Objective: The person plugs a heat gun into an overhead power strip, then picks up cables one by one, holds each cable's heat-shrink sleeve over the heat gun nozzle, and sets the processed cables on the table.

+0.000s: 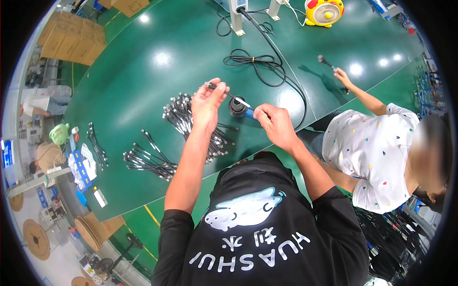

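Note:
My left hand (208,106) pinches a short black cable (224,91) near its plug end, above the green table. My right hand (277,125) grips the other end of this cable, beside a white sleeve or label (242,102) on it. Just below the stretched cable is a round black nozzle with a blue body (249,113), which looks like a heat gun; my right hand partly overlaps its surroundings, and I cannot tell whether they touch. A large pile of similar short cables (180,119) lies under and beside my left forearm.
Another bunch of cables (150,159) and a small bundle (97,145) lie to the left. A coiled black cord (253,60) crosses the table's far side. At right, a co-worker's hand (342,78) holds a dark tool-like object. A yellow fan (325,13) stands at the back.

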The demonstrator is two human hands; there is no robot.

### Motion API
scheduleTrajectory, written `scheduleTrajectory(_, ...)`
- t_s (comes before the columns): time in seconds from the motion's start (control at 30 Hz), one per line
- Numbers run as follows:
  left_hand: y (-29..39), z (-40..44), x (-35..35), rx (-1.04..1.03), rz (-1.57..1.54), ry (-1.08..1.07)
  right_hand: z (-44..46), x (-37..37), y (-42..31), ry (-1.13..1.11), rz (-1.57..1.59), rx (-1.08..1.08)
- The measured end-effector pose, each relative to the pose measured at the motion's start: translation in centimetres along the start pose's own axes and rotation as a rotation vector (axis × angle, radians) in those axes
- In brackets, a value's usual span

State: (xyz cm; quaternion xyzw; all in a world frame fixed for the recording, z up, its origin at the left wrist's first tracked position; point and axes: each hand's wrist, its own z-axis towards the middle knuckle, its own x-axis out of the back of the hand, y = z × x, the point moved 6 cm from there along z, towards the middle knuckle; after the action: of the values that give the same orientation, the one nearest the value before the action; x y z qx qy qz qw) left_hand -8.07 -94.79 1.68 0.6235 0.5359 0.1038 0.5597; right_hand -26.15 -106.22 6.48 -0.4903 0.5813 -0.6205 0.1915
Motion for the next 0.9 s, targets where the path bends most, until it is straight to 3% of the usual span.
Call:
scheduleTrajectory(0.37,-0.1,-0.6,0.4,-0.031,0.013,-0.007,-0.8,-0.8,0.8,0.011,0.044,-0.068)
scheduleTrajectory(0.63,0.4,-1.1,0.8,-0.09,-0.003,-0.045,-1.1,-1.1,0.3,-0.013,0.005,0.13)
scheduleTrajectory(0.73,1.2,-1.4,2.7,-0.138,-0.009,-0.061,-1.0,-1.0,3.5,0.017,0.467,-0.04)
scheduleTrajectory(0.77,1.3,-1.7,3.7,-0.121,-0.031,-0.048,-0.9,-0.4,4.6,0.042,0.467,-0.036)
scheduleTrajectory(0.83,0.9,-2.5,6.3,-0.072,-0.056,0.026,0.0,1.7,8.2,0.24,0.797,-0.112)
scheduleTrajectory(0.9,-0.4,-3.5,9.6,-0.04,-0.041,0.04,0.7,4.2,12.1,0.428,0.808,-0.275)
